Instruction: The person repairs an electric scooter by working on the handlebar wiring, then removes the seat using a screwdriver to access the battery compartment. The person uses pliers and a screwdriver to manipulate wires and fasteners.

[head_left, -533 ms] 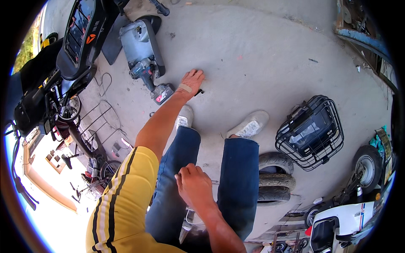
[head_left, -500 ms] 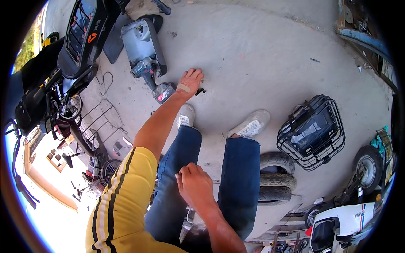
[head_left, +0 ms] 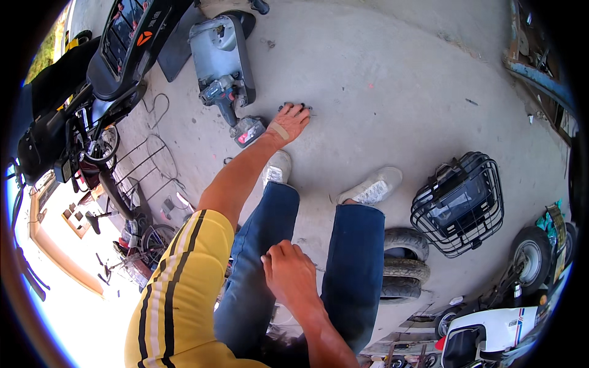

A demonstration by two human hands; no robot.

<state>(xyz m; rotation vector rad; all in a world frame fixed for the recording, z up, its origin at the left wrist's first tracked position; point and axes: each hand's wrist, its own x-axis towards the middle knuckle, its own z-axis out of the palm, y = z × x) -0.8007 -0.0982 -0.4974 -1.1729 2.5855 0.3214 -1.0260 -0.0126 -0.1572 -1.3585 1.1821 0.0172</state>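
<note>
My left hand (head_left: 293, 122) reaches down to the concrete floor, with a light adhesive strip across its wrist. Its fingers are curled over a small black part (head_left: 307, 108), whose dark ends poke out on both sides; most of it is hidden. Nearest to that hand lies a cordless power tool (head_left: 226, 104) with its battery (head_left: 248, 131) toward my wrist. The tool leans on a grey and black moulded panel (head_left: 215, 52). My right hand (head_left: 291, 273) hangs closed between my thighs, back up. Whatever its fingers may hold is hidden.
A black wire basket (head_left: 460, 202) lies to the right, near several stacked tyres (head_left: 405, 268). An electric bike (head_left: 116, 67) stands at the left. Lower right is a white scooter (head_left: 491, 331); a blue metal frame (head_left: 540, 76) is at the far right.
My left hand has shifted a little and its fingers have come over the small black part, which lay beside the wrist before. The view has tilted slightly; my right hand stays closed.
</note>
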